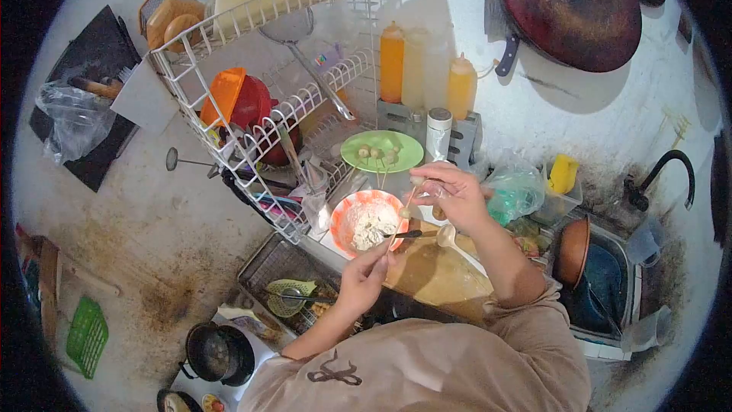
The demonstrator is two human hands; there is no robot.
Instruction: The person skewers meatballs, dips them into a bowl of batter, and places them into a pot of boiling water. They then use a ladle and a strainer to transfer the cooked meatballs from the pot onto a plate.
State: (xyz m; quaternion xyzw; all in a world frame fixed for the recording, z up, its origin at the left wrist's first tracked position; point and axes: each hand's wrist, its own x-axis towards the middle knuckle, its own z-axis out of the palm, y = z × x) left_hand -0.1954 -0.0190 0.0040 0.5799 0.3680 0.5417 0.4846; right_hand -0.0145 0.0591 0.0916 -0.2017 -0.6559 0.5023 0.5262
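Between my hands slants a thin wooden skewer (395,237). My left hand (366,281) pinches its lower end. A small pale ball (405,214) is threaded partway up the skewer. My right hand (451,197) is closed at the upper end, its fingers on another pale ball (417,180). Just beyond the left hand, an orange-and-white bowl (338,223) holds white flour-like powder with lumps, and a dark-handled utensil (409,234) leans in it. Behind the bowl, a green plate (412,151) carries several similar balls, with skewer sticks jutting from its near side.
A white dish rack (200,99) rises at the left. Squeeze bottles (391,65) and a white shaker (438,131) stand against the wall. On the wooden board (427,271) lies a pale ladle (448,238). The sink (621,290) is at the right, a black pot (217,355) at lower left.
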